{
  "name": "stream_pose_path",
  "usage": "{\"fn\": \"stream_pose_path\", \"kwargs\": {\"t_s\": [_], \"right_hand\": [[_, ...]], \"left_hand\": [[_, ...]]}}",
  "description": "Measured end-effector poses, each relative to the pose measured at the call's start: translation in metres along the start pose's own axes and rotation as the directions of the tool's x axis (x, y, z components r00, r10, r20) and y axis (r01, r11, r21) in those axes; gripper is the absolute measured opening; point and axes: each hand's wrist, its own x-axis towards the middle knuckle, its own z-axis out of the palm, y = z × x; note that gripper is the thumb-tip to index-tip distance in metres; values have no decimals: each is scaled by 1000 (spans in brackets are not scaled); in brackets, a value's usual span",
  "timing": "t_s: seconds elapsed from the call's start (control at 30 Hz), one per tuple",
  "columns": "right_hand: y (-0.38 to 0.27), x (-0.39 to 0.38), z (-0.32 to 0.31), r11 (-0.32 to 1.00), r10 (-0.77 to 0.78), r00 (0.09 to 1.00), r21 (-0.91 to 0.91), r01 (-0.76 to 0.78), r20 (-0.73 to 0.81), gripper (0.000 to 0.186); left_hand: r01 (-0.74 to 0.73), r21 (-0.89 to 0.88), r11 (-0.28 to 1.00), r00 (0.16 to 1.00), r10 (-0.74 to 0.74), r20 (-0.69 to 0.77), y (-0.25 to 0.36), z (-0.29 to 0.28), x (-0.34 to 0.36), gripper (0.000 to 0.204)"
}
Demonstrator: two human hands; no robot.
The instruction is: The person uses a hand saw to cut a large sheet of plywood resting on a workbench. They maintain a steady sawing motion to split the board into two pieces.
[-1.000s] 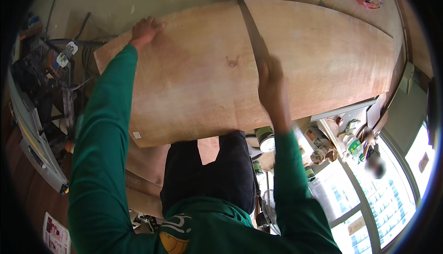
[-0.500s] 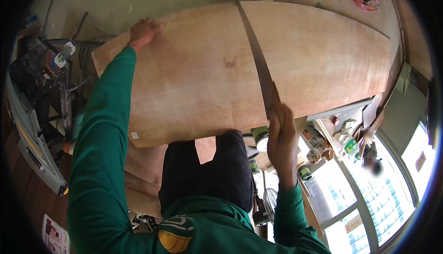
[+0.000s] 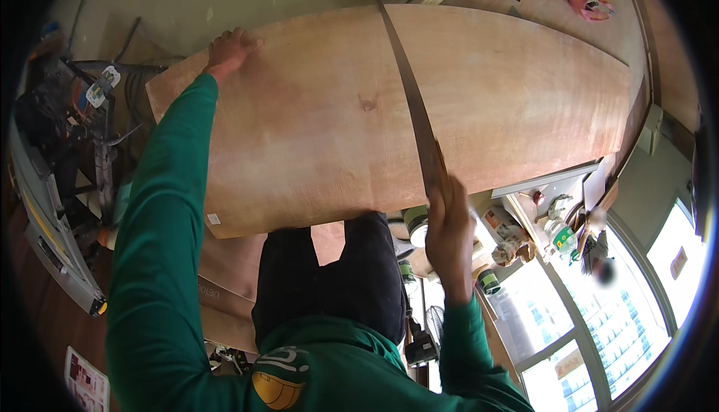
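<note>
One handsaw (image 3: 413,101) is clasped firmly in my right grip (image 3: 451,225), slanting across the plywood sheet (image 3: 299,135) ahead of my legs (image 3: 288,281). My left grip (image 3: 229,51) rests at the sheet's far-left edge; I cannot tell its closure.

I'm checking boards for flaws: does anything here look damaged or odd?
No clear damage stands out. The board has a dark knot, left of the saw, odd against the paler wood around it.
</note>
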Motion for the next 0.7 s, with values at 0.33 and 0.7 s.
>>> {"fn": "stream_pose_path", "kwargs": {"t_s": [0.33, 0.7], "right_hand": [[11, 226, 104, 962, -273, 940, -33, 272, -204, 24], [-19, -9, -10, 999, 10, 1000, -45, -10, -9, 33]], "left_hand": [[-39, -5, 999, 999, 39, 14, 12, 4, 15, 92], [0, 0, 1000, 1000, 0, -7, -3, 5, 3, 88]]}}
